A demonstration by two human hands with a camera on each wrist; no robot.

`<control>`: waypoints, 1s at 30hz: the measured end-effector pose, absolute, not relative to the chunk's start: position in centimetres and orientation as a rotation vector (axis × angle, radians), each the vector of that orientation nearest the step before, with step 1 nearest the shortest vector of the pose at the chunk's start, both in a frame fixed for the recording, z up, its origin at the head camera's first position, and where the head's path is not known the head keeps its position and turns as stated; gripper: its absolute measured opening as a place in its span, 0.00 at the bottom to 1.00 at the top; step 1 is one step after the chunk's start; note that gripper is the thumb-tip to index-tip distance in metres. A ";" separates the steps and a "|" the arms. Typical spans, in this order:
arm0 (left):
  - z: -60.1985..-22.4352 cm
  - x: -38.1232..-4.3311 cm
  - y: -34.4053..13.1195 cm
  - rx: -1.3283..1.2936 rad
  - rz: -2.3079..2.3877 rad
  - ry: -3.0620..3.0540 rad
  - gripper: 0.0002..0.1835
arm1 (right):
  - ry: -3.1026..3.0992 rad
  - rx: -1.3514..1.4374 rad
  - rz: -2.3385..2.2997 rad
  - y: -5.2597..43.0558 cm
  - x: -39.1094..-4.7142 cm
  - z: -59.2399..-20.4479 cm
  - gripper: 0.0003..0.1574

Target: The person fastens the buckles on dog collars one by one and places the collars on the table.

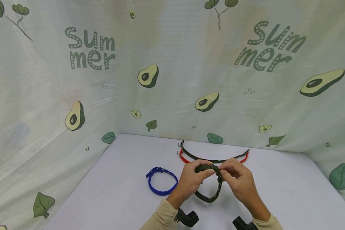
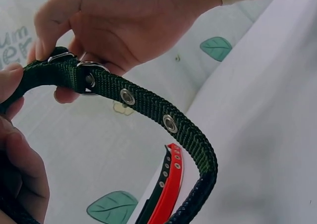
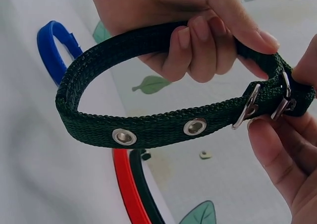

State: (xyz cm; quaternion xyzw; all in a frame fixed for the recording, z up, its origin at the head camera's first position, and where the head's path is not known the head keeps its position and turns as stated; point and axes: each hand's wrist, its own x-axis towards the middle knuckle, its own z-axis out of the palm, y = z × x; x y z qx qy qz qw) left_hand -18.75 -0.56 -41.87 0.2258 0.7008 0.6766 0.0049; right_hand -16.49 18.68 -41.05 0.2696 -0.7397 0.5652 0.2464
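Both the left hand and right hand pinch a looped green collar near its buckle; a blue collar lies left, a red collar far.

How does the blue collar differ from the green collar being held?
Colour: the blue collar is bright blue, the green collar dark green. Place: the blue collar lies on the table, while the left hand and right hand hold the green collar up. Both form loops.
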 end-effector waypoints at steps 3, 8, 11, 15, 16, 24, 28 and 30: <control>-41.8 -18.8 -0.6 0.716 2.098 2.208 0.14 | -2.015 0.742 1.523 18.7 -16.5 -41.0 0.18; -41.9 -19.0 -0.7 0.745 2.085 2.204 0.14 | -2.032 0.763 1.490 18.9 -16.5 -40.9 0.18; -42.0 -19.0 -0.7 0.763 2.080 2.186 0.15 | -2.041 0.767 1.463 19.0 -16.4 -40.9 0.19; -42.0 -18.9 -0.7 0.757 2.088 2.157 0.15 | -2.062 0.736 1.443 19.0 -16.4 -41.1 0.18; -42.0 -18.9 -0.8 0.750 2.095 2.147 0.15 | -2.069 0.724 1.436 18.9 -16.4 -41.1 0.17; -41.7 -18.8 -0.6 0.676 2.181 2.085 0.11 | -2.125 0.675 1.385 18.5 -16.6 -41.6 0.18; -41.9 -18.6 -0.5 0.697 2.214 2.036 0.11 | -2.131 0.690 1.341 17.6 -16.1 -41.2 0.21; -41.9 -18.5 -0.5 0.709 2.215 2.022 0.11 | -2.125 0.710 1.321 17.0 -15.6 -40.6 0.21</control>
